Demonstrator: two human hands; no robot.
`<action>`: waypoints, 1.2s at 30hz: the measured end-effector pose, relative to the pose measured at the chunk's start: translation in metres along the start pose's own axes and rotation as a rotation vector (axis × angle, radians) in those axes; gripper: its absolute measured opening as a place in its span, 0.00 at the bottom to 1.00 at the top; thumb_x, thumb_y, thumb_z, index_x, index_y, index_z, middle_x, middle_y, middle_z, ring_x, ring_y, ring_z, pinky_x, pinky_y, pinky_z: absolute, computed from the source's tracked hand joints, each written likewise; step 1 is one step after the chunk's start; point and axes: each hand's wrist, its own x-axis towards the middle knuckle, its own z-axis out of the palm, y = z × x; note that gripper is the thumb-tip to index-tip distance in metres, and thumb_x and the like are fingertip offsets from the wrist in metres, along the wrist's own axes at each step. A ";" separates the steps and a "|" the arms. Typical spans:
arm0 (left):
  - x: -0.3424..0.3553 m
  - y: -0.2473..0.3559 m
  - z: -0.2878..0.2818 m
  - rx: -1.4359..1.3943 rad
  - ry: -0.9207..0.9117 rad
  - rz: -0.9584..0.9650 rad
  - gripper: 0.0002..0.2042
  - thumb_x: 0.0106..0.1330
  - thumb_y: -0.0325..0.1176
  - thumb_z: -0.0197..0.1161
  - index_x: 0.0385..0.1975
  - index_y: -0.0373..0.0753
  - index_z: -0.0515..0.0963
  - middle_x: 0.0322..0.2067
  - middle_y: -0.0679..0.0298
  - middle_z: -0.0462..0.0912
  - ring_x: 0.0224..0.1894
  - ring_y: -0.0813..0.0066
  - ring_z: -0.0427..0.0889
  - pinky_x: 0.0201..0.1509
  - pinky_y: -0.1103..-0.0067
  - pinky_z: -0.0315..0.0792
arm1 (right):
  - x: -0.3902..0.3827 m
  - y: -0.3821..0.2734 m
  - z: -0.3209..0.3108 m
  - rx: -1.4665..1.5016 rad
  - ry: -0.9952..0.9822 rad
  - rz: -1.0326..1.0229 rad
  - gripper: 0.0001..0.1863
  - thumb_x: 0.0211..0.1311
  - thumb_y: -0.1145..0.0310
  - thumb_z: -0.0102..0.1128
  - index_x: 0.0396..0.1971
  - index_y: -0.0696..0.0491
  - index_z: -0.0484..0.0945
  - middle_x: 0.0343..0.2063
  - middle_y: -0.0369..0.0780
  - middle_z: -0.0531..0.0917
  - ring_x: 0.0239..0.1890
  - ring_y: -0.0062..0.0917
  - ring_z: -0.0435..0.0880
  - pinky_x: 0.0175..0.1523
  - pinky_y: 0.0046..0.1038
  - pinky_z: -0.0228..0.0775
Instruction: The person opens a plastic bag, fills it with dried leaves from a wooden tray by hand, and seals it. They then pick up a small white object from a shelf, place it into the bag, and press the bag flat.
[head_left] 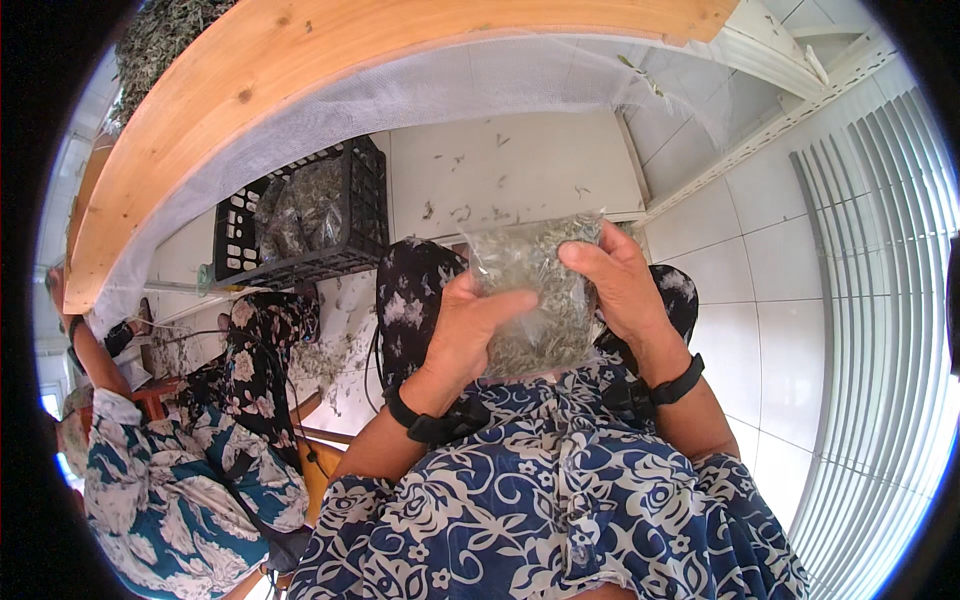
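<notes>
A clear plastic bag (pixel 540 340) filled with dried grey-green leaves is held up over my lap, between both hands. My left hand (pixel 468 322) grips its left side, with the thumb pressed across the front. On the upper right edge, my right hand (pixel 622 280) is closed on the bag, its thumb lying near the top corner. The fingers behind the bag are mostly hidden. The bag's top edge looks flat; whether it is sealed I cannot tell.
A black plastic crate (pixel 365 200) with several filled bags stands ahead on the left. A wooden-edged table (pixel 300 60) with netting curves across the front, bearing a leaf heap (pixel 165 45). Another person (pixel 170 480) sits at my left. A slatted grille (pixel 880 300) lines the right.
</notes>
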 end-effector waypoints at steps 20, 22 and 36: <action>0.004 0.011 -0.015 -0.535 -0.121 -0.029 0.28 0.73 0.55 0.43 0.63 0.41 0.66 0.56 0.59 0.75 0.56 0.63 0.76 0.62 0.66 0.70 | 0.029 -0.001 0.039 -0.500 0.207 -0.280 0.26 0.63 0.63 0.59 0.58 0.60 0.68 0.51 0.49 0.75 0.53 0.34 0.74 0.59 0.33 0.66; 0.007 0.013 -0.018 -0.620 -0.123 -0.098 0.28 0.72 0.56 0.44 0.62 0.42 0.68 0.55 0.59 0.76 0.56 0.62 0.76 0.62 0.66 0.70 | 0.026 -0.007 0.043 -0.928 0.222 -0.558 0.28 0.63 0.61 0.59 0.59 0.60 0.67 0.52 0.53 0.73 0.56 0.41 0.72 0.61 0.35 0.63; 0.009 0.022 -0.026 -0.703 -0.493 0.067 0.33 0.73 0.58 0.35 0.71 0.43 0.51 0.70 0.57 0.56 0.70 0.62 0.59 0.73 0.65 0.54 | 0.030 -0.008 0.095 -1.461 -0.271 -0.726 0.38 0.56 0.44 0.58 0.59 0.56 0.69 0.60 0.47 0.68 0.63 0.46 0.62 0.65 0.54 0.47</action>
